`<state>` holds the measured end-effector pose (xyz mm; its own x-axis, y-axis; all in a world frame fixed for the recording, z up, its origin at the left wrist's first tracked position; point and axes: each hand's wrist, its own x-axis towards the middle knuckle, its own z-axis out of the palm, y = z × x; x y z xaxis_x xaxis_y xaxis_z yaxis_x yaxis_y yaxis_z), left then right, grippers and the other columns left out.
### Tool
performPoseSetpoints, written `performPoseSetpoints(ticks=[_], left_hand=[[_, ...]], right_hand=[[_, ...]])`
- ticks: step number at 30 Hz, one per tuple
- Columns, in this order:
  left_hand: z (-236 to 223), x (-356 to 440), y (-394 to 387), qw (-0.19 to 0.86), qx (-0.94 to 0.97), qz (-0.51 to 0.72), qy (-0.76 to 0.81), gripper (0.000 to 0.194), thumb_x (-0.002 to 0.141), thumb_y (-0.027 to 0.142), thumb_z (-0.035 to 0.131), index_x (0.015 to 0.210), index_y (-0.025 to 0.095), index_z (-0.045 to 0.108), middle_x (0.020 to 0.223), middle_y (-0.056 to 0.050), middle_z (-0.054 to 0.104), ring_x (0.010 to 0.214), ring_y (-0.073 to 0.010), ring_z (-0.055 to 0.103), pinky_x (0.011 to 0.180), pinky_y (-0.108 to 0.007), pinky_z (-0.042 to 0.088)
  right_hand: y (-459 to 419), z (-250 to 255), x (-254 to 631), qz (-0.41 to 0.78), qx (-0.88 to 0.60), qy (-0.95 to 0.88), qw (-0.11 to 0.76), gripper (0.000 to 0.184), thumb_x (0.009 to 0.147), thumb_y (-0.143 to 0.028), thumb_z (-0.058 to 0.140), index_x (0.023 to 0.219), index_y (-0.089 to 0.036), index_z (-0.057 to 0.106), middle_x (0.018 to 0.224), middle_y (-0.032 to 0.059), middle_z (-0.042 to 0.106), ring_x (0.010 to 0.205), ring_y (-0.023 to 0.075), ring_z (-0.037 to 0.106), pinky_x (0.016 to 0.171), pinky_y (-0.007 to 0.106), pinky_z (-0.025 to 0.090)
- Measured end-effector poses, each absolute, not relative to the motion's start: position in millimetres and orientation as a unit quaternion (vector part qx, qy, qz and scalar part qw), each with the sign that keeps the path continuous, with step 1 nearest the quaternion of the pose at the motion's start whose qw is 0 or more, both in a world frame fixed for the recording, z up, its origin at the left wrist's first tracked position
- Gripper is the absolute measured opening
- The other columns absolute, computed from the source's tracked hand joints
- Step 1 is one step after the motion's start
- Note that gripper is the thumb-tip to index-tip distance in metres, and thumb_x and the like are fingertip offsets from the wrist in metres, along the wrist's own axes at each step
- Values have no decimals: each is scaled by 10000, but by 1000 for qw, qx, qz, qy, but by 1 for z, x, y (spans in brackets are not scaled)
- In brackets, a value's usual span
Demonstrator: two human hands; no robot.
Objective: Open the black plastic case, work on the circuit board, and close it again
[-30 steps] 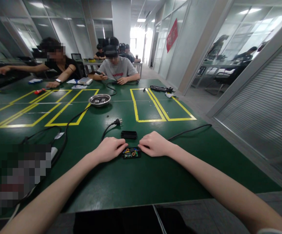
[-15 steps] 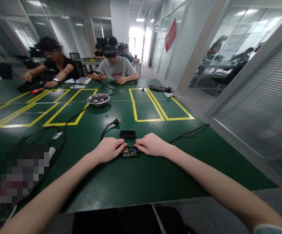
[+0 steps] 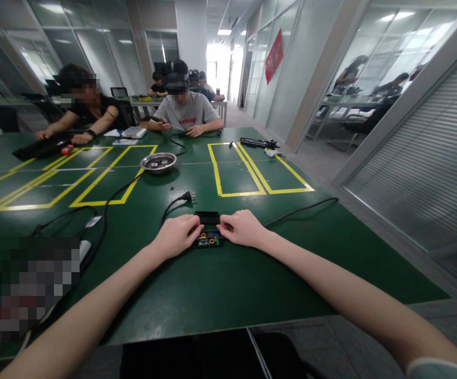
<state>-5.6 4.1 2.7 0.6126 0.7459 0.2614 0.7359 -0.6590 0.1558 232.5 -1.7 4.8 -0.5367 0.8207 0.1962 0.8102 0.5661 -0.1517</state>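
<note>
An opened black power adapter (image 3: 209, 240) with a bare circuit board and copper-coloured coils lies between my hands. My left hand (image 3: 178, 235) is closed, its thumb and fingers pinching the adapter's left end. At the opposite end my right hand (image 3: 243, 228) is also closed on it, fingers curled. Just beyond the board sits the hollow black adapter cover (image 3: 207, 217), close to the fingertips of both hands. A black plug (image 3: 189, 196) on a cord lies beyond my left hand. Another black cord (image 3: 301, 211) runs out to the right past my right hand. My fingers hide the adapter's ends.
A metal bowl (image 3: 158, 162) with small metal parts stands farther back. Yellow tape (image 3: 242, 194) marks rectangles on the green table (image 3: 228, 295). A folded black tripod-like item (image 3: 258, 142) lies at the back right. Across the table, two people (image 3: 187, 113) handle items. Black cables (image 3: 104, 226) lie left.
Both hands and the opened adapter have shifted slightly away from me, nearer the cover. My right hand has moved inward. At the left, a co-worker has brought a black item onto the table.
</note>
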Motion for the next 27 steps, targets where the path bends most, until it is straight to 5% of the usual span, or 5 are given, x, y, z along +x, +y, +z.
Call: performPoseSetpoints(ticks=[4, 9, 14, 20, 27], left_hand=[[3, -10, 7, 21, 896, 200, 396, 277, 1035, 390, 485, 1146, 194, 646, 1242, -138, 666, 1147, -291, 628, 1009, -444, 509], [1, -16, 9, 70, 915, 130, 376, 844, 884, 666, 659, 1571, 247, 404, 1617, -182, 436, 1462, -385, 431, 1182, -571, 354], [5, -15, 3, 106, 920, 164, 339, 890, 802, 618, 783, 1535, 251, 436, 1455, -155, 590, 1308, -353, 580, 1118, -504, 450], [9, -12, -3, 138, 918, 182, 324, 597, 811, 547, 798, 1270, 223, 596, 1151, -84, 647, 1009, -273, 680, 880, -385, 558], [10, -8, -5, 155, 912, 178, 334, 412, 795, 454, 826, 1030, 213, 589, 997, -42, 661, 912, -238, 646, 763, -321, 496]], right_hand=[[0, -1, 238, 26, -444, -867, 222, 233, 900, -301, 647, 1077, -156, 695, 1073, 120, 741, 913, 238, 700, 749, 309, 476], [8, -12, 243, 42, -394, -880, 263, 485, 888, -262, 663, 1360, -163, 620, 1353, 170, 672, 1266, 306, 590, 1061, 479, 464], [7, -9, 245, 33, -350, -898, 266, 194, 937, -231, 628, 1092, -180, 732, 1051, 110, 773, 992, 249, 700, 953, 423, 515], [-2, -6, 244, 25, -258, -917, 303, 281, 994, -186, 505, 1201, -152, 692, 1085, 120, 715, 899, 199, 692, 759, 309, 552], [-11, -1, 242, 44, -230, -922, 308, 217, 913, -164, 544, 1080, -177, 682, 1019, 90, 702, 903, 189, 673, 769, 287, 539]])
